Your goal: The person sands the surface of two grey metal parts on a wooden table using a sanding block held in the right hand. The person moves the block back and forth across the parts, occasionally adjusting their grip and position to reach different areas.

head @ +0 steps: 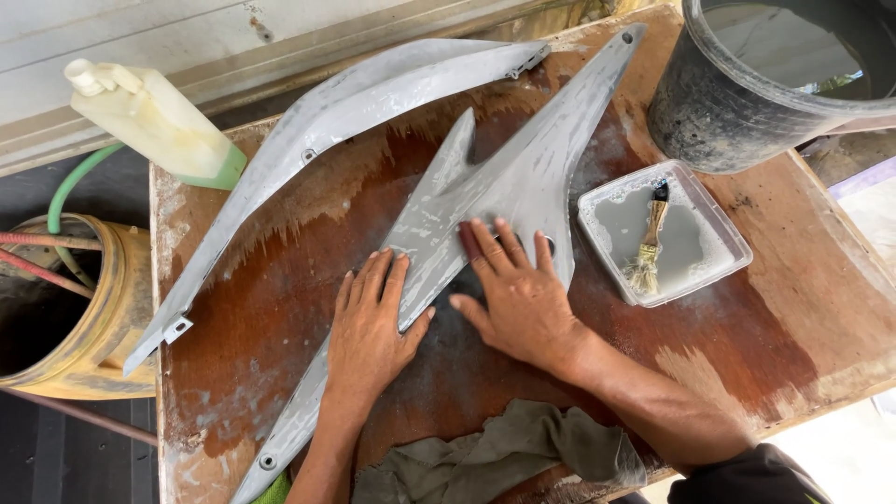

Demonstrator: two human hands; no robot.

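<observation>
Head: hands (448,313) flat on matte grey pointed panel (523,177).

left hand (369,327): flat on the grey fairing panel (523,177), fingers spread
right hand (518,289): presses a dark red sanding pad (469,239) on the panel
bench (280,308): wet brown board
tray (723,229): grey water, brush (649,245) inside
second panel (327,131): lies alongside

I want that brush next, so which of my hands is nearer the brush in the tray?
Right. The right hand lies on the grey panel just left of the brush; the left hand is farther left.
</observation>
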